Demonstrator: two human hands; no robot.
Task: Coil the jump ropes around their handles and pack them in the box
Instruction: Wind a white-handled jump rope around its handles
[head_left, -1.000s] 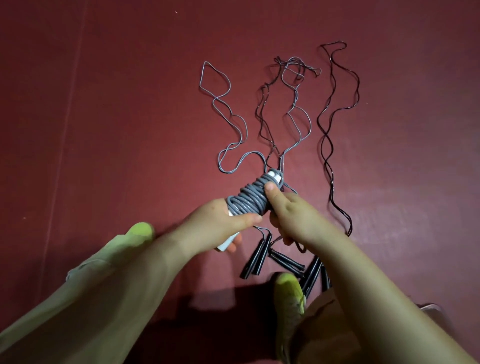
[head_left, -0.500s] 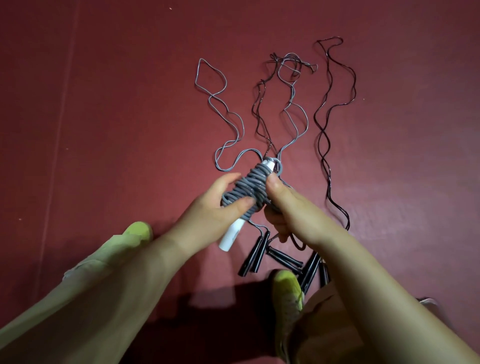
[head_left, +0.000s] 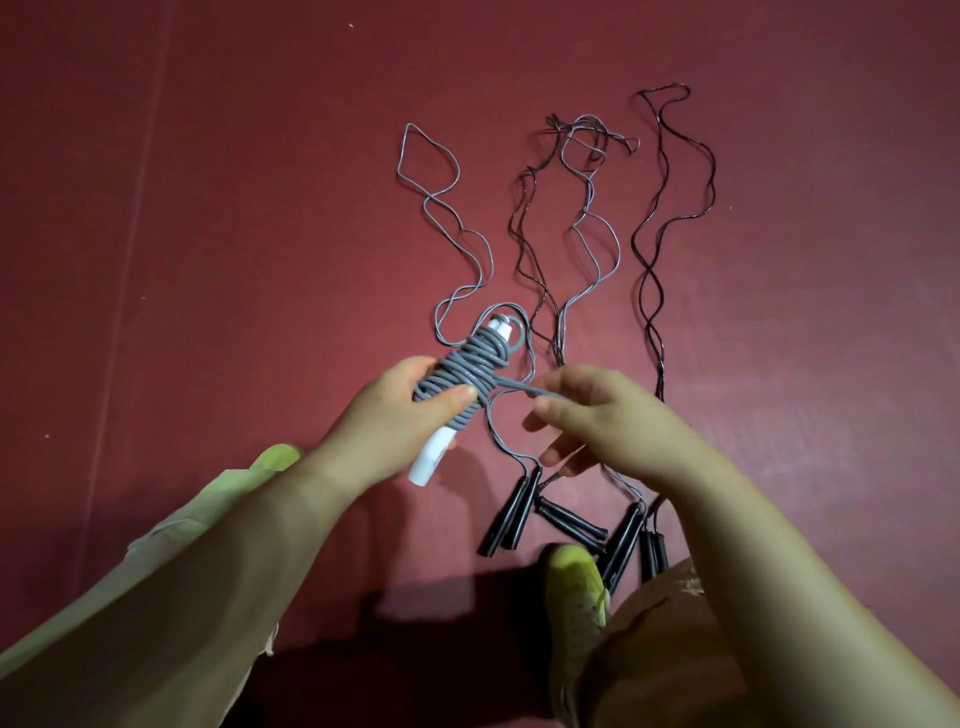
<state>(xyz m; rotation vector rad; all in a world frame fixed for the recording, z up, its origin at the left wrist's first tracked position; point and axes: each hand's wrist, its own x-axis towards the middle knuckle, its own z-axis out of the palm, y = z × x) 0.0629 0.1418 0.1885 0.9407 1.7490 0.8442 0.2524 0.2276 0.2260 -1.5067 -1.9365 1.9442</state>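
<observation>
My left hand (head_left: 395, 410) grips a white handle (head_left: 431, 460) with grey rope coiled thickly around it (head_left: 460, 376). A short loose end of that grey rope (head_left: 524, 388) runs right into the pinched fingers of my right hand (head_left: 608, 421), which sits just right of the coil. Several uncoiled jump ropes lie stretched out on the red floor beyond: a grey one (head_left: 441, 208), a dark one (head_left: 524, 228), another grey one (head_left: 597, 244) and a black one (head_left: 670, 208). Their black handles (head_left: 566, 525) lie bunched below my right hand. No box is visible.
The red floor (head_left: 234, 234) spreads wide to the left and right of the ropes. My yellow-green shoes (head_left: 576, 587) rest at the bottom, the right one touching the black handles; the left shoe (head_left: 278, 457) peeks out behind my left arm.
My right hand has come off the coil and moved right, drawing out the rope's loose end. The left hand has shifted the wrapped handle left and up.
</observation>
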